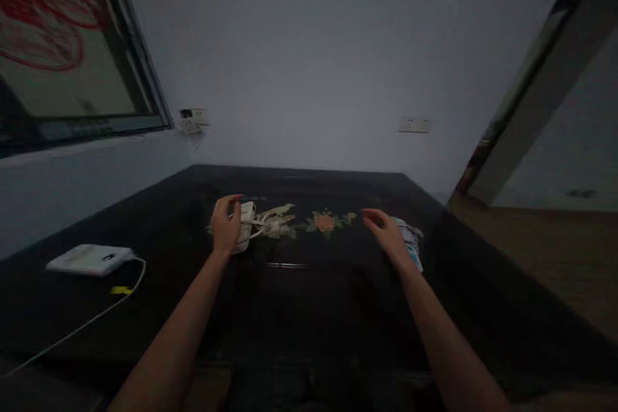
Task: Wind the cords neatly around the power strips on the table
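My left hand [226,226] is over the left part of the dark tabletop, fingers curved and thumb apart. Right beside it lies a flat white object with pale cord-like loops [246,228], partly hidden behind the hand; whether they touch I cannot tell. My right hand [385,232] hovers farther right with its fingers stretched and the thumb apart, and nothing shows between them. Just past that wrist is a small white and blue packet [412,246], partly covered by my forearm. Printed flowers [324,223] decorate the tabletop between the hands.
A white box-like device [91,259] sits on the dark table [299,309] at the left, its white cable [91,320] running off the front edge. A yellow tag [120,290] lies near it. Behind the table is a wall with sockets [415,124]; a window [72,45] is at left.
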`<state>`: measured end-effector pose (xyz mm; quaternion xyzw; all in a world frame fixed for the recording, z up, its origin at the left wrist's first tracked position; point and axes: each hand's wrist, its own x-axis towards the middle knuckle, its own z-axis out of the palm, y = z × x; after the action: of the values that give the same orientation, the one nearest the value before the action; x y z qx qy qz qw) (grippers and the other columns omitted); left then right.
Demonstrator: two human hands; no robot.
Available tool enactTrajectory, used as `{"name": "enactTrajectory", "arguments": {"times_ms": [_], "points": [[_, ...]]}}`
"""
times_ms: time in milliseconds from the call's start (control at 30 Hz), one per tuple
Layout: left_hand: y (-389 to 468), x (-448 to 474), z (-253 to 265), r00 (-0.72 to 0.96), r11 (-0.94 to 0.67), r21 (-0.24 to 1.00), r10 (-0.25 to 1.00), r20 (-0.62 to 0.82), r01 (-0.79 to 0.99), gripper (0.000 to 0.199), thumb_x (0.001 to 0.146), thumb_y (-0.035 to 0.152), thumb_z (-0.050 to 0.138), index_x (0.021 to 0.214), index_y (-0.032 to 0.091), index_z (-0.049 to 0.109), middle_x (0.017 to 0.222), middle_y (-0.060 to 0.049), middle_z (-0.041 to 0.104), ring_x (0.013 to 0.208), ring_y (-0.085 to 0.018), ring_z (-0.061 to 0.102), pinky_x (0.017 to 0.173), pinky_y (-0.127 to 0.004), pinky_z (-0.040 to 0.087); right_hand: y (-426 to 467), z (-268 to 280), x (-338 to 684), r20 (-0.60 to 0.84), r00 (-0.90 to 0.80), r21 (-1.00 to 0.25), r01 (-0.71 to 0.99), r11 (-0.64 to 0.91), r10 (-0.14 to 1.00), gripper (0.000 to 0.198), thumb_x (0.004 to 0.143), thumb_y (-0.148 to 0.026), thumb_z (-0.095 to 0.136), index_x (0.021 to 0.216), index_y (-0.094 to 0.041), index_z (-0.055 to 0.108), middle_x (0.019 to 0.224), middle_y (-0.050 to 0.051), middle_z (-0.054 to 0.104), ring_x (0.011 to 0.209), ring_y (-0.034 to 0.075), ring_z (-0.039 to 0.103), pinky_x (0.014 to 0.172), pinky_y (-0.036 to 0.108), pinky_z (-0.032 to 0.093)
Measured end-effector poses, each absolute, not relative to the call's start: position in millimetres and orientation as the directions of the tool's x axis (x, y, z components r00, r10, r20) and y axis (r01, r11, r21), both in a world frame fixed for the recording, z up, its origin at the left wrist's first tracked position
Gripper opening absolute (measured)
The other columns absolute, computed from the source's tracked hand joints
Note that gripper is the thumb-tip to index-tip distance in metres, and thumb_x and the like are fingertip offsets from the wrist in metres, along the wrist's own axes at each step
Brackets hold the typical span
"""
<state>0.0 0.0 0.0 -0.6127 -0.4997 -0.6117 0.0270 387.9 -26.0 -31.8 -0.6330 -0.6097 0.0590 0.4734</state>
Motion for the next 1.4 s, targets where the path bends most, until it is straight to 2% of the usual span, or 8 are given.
{"name": "enactTrajectory", "arguments": {"times_ms": [200, 333, 400, 600, 767, 1000, 1133, 1400], "points": [[-35.4, 107.3, 4.8, 0.150, -0.686, 0.612, 0.705, 0.693, 0.394, 0.021, 0.089, 0.024, 0.046, 0.097, 0.018, 0.064, 0.088, -0.004, 0.067, 0.085, -0.018, 0.063, 0.082, -0.031, 0.048, -42.1, -27.1, 453.5, 0.493, 0.537, -0.682, 0.727, -0.078, 0.684, 0.053, 0.078, -0.037, 0.050, 0.125, -0.011, 0.051, 0.120, 0.020, 0.054, 0.116, 0.033, 0.045, 0.097, 0.048, 0.033], [-48.2, 153.4, -37.6, 0.400, -0.711, 0.620, 0.701, 0.591, 0.330, 0.021, 0.089, 0.020, 0.044, 0.095, 0.019, 0.064, 0.087, -0.004, 0.067, 0.083, -0.017, 0.063, 0.078, -0.029, 0.048, -50.8, -34.9, 459.9, 0.295, 0.653, -0.632, 0.681, -0.370, 0.697, 0.071, 0.080, -0.047, 0.052, 0.141, -0.016, 0.033, 0.137, 0.022, 0.037, 0.127, 0.039, 0.035, 0.095, 0.048, 0.036], [-47.1, 159.7, -57.4, 0.465, -0.705, 0.616, 0.703, 0.538, 0.353, 0.022, 0.088, 0.017, 0.044, 0.095, 0.019, 0.064, 0.086, -0.004, 0.067, 0.081, -0.016, 0.063, 0.076, -0.028, 0.048, -52.8, -39.4, 459.4, 0.192, 0.670, -0.601, 0.658, -0.453, 0.717, 0.083, 0.078, -0.055, 0.054, 0.145, -0.015, 0.026, 0.137, 0.025, 0.036, 0.124, 0.041, 0.040, 0.094, 0.049, 0.037], [-33.3, 144.6, -73.3, 0.492, -0.649, 0.648, 0.748, 0.446, 0.399, 0.024, 0.087, 0.016, 0.042, 0.095, 0.018, 0.065, 0.084, -0.004, 0.068, 0.080, -0.016, 0.064, 0.074, -0.026, 0.048, -50.6, -51.1, 461.4, 0.047, 0.601, -0.544, 0.686, -0.484, 0.798, 0.110, 0.069, -0.069, 0.058, 0.149, -0.011, 0.008, 0.133, 0.030, 0.041, 0.120, 0.043, 0.047, 0.093, 0.049, 0.039], [-30.9, 141.5, -73.2, 0.504, -0.637, 0.650, 0.755, 0.419, 0.414, 0.024, 0.086, 0.015, 0.043, 0.093, 0.018, 0.066, 0.081, -0.003, 0.068, 0.077, -0.015, 0.063, 0.071, -0.025, 0.047, -44.1, -58.5, 460.1, -0.007, 0.515, -0.437, 0.769, -0.466, 0.857, 0.112, 0.069, -0.058, 0.066, 0.150, -0.015, 0.003, 0.134, 0.029, 0.040, 0.125, 0.043, 0.044, 0.094, 0.048, 0.039], [-32.2, 142.7, -71.2, 0.518, -0.638, 0.649, 0.752, 0.409, 0.414, 0.024, 0.085, 0.013, 0.044, 0.092, 0.018, 0.067, 0.080, -0.002, 0.068, 0.076, -0.015, 0.063, 0.070, -0.024, 0.046, -43.4, -55.4, 452.1, 0.016, 0.377, -0.439, 0.835, -0.333, 0.926, 0.106, 0.065, -0.031, 0.072, 0.149, -0.028, 0.007, 0.137, 0.025, 0.029, 0.116, 0.041, 0.053, 0.087, 0.047, 0.044], [-31.8, 141.4, -68.5, 0.501, -0.634, 0.653, 0.758, 0.417, 0.415, 0.024, 0.084, 0.014, 0.045, 0.093, 0.019, 0.067, 0.082, -0.001, 0.068, 0.076, -0.014, 0.062, 0.068, -0.023, 0.045, -43.5, -53.8, 442.1, 0.049, 0.305, -0.515, 0.824, -0.238, 0.951, 0.105, 0.063, -0.027, 0.073, 0.149, -0.028, 0.012, 0.135, 0.020, 0.033, 0.117, 0.037, 0.052, 0.091, 0.044, 0.042], [-6.2, 122.1, -70.4, 0.299, -0.562, 0.697, 0.827, 0.475, 0.446, 0.020, 0.085, 0.017, 0.047, 0.096, 0.018, 0.063, 0.084, -0.004, 0.068, 0.078, -0.017, 0.064, 0.072, -0.028, 0.049, -44.3, -53.6, 380.3, 0.226, -0.016, -0.705, 0.687, 0.175, 0.974, 0.103, 0.060, -0.025, 0.073, 0.148, -0.020, 0.019, 0.140, 0.017, 0.037, 0.129, 0.030, 0.038, 0.105, 0.042, 0.031]]}}
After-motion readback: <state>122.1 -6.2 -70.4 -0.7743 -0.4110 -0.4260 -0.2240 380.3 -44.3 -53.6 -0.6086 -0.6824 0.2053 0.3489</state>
